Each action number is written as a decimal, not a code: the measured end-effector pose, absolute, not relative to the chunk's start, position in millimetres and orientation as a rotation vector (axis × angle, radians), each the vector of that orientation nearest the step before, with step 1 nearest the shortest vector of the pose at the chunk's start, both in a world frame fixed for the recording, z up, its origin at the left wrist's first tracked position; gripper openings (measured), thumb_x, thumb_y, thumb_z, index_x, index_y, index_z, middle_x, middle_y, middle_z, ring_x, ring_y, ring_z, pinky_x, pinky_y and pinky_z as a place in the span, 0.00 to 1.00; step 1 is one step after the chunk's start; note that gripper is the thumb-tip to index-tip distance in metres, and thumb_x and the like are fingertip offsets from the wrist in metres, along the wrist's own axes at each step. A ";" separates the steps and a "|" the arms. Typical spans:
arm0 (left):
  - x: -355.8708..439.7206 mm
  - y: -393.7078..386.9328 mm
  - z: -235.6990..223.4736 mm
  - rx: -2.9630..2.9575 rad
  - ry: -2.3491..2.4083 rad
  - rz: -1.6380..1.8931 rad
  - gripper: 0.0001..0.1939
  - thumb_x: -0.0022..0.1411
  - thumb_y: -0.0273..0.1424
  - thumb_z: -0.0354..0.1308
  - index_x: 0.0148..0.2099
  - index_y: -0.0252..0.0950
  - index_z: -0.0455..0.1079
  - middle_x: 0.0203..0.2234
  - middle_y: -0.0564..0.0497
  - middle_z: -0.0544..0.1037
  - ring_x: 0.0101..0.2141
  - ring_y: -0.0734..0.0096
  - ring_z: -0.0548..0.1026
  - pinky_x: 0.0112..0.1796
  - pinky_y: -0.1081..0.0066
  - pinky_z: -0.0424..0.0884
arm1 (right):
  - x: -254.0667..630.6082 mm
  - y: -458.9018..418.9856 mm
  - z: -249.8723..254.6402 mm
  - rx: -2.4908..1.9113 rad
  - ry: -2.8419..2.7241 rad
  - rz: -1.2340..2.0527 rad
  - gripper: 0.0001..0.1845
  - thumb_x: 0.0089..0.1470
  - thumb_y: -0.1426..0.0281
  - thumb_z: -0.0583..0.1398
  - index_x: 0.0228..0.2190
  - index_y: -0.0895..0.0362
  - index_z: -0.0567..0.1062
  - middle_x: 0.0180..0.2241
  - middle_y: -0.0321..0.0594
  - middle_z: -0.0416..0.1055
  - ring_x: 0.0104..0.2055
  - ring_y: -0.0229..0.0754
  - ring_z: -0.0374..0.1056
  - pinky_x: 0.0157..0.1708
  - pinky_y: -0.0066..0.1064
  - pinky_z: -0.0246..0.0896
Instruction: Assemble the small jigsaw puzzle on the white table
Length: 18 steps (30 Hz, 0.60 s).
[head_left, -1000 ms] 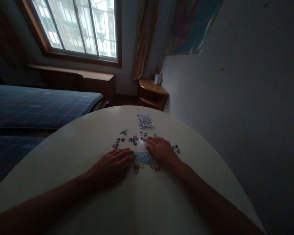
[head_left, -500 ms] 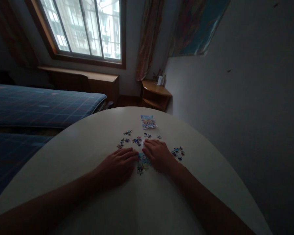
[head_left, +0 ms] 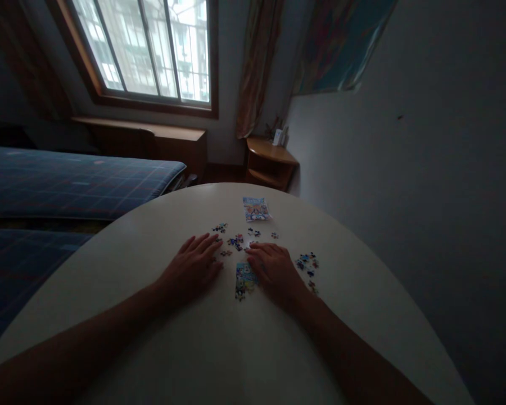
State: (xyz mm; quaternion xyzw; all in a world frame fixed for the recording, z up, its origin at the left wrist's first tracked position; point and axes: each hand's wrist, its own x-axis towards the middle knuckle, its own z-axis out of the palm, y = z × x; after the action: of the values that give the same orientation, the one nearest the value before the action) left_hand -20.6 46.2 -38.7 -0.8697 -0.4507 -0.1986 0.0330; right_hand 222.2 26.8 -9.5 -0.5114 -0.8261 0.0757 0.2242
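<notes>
On the round white table (head_left: 244, 349) lies a partly joined jigsaw block (head_left: 243, 279) in blue and yellow. My right hand (head_left: 274, 271) lies flat over its right part, fingers stretched toward the loose pieces (head_left: 237, 241) beyond it. My left hand (head_left: 193, 265) rests palm down on the table to the block's left, fingers spread, tips near a few small pieces (head_left: 220, 228). Neither hand holds anything that I can see.
A small printed picture card (head_left: 256, 208) lies farther back on the table. More loose pieces (head_left: 307, 262) sit to the right of my right hand. A bed with a blue checked cover (head_left: 67, 180) stands at left, a wooden corner shelf (head_left: 271, 160) behind, a wall close on the right.
My left hand has drawn away from the joined block to the left and forward, fingers now spread. My right hand covers more of the block. The camera view has shifted slightly.
</notes>
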 end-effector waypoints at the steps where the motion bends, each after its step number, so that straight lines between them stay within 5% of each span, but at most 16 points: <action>1: -22.0 48.2 -39.5 -2.675 -1.405 -0.597 0.23 0.68 0.36 0.51 0.63 0.35 0.62 0.62 0.41 0.67 0.62 0.49 0.63 0.59 0.43 0.59 | 221.8 26.3 -8.9 -1.412 -2.271 0.214 0.18 0.68 0.63 0.50 0.49 0.54 0.75 0.53 0.43 0.73 0.58 0.45 0.65 0.58 0.42 0.51; 11: -23.2 47.8 -29.0 -2.598 -1.537 -0.705 0.14 0.67 0.34 0.50 0.50 0.38 0.73 0.49 0.46 0.77 0.54 0.55 0.71 0.57 0.52 0.63 | 219.8 28.3 -13.7 -1.403 -2.255 0.225 0.16 0.68 0.63 0.52 0.46 0.53 0.76 0.51 0.42 0.74 0.56 0.45 0.66 0.56 0.42 0.53; 18: -31.6 53.3 -32.0 -2.530 -1.675 -0.727 0.13 0.65 0.34 0.53 0.49 0.37 0.72 0.51 0.44 0.75 0.50 0.55 0.71 0.53 0.54 0.69 | 219.9 28.7 -13.4 -1.423 -2.236 0.248 0.15 0.67 0.63 0.52 0.46 0.54 0.76 0.51 0.42 0.74 0.56 0.45 0.66 0.56 0.43 0.53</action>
State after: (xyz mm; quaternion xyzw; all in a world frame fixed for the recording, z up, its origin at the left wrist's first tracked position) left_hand -31.6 53.3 -32.0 -0.8109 -0.5367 -0.2329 0.0106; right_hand 219.9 28.7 -13.4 -0.5192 -0.8159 0.0904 0.2378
